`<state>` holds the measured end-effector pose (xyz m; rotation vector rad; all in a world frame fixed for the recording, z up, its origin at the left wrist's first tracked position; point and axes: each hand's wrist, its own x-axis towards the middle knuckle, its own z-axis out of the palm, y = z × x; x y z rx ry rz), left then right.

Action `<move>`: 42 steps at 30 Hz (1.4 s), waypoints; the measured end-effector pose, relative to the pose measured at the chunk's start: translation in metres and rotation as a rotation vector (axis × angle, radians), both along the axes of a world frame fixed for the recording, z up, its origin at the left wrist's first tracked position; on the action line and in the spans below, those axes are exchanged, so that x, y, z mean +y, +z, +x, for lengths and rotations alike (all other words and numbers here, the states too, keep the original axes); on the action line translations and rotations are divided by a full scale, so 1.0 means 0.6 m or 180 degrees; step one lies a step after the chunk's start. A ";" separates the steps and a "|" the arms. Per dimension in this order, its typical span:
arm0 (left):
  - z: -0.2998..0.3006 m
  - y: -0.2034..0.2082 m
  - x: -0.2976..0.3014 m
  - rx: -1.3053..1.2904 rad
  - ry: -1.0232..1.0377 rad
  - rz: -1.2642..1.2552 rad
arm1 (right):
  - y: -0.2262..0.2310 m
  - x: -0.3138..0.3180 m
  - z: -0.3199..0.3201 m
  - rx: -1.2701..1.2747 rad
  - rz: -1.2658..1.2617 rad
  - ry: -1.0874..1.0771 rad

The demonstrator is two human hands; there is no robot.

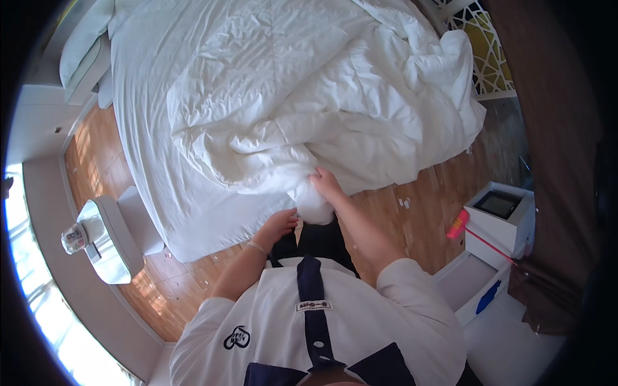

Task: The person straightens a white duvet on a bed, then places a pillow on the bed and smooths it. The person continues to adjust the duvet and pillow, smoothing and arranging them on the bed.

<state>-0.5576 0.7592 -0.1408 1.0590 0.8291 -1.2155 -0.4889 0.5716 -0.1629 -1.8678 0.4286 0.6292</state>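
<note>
our right hand (327, 185) is clamped on the near end of the white duvet (322, 96), bunched on the bed (145, 116) toward twelve o'clock. our left hand (279, 225) sits toward eight o'clock from it; we cannot tell whether it grips. we'd best hold fabric firmly with both hands, keeping it off the floor (386, 225).

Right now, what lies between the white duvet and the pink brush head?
In the head view, wooden floor strewn with small white scraps lies between the white duvet and the pink brush head.
</note>
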 end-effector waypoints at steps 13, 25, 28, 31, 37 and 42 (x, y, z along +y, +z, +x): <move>0.156 0.270 0.052 -0.1738 0.1398 -0.1036 | 0.276 0.059 0.045 0.0590 0.2221 -0.0595; -0.088 0.051 0.306 -0.1600 0.2648 0.0856 | 0.188 0.226 -0.013 -0.0796 0.0279 0.2365; -0.013 0.065 0.181 -0.3296 -0.0356 0.3964 | 0.162 0.162 -0.015 -0.0524 0.0262 0.1531; 0.047 0.061 0.079 -0.3889 -0.1561 0.2448 | 0.131 0.052 -0.035 -0.0549 -0.0370 0.1057; 0.091 0.024 -0.131 -0.3776 -0.3506 0.1875 | 0.108 -0.177 -0.102 -0.0149 -0.1023 -0.0010; 0.112 0.005 -0.312 -0.3838 -0.3694 0.1365 | 0.016 -0.304 -0.194 -0.0103 -0.0296 -0.1251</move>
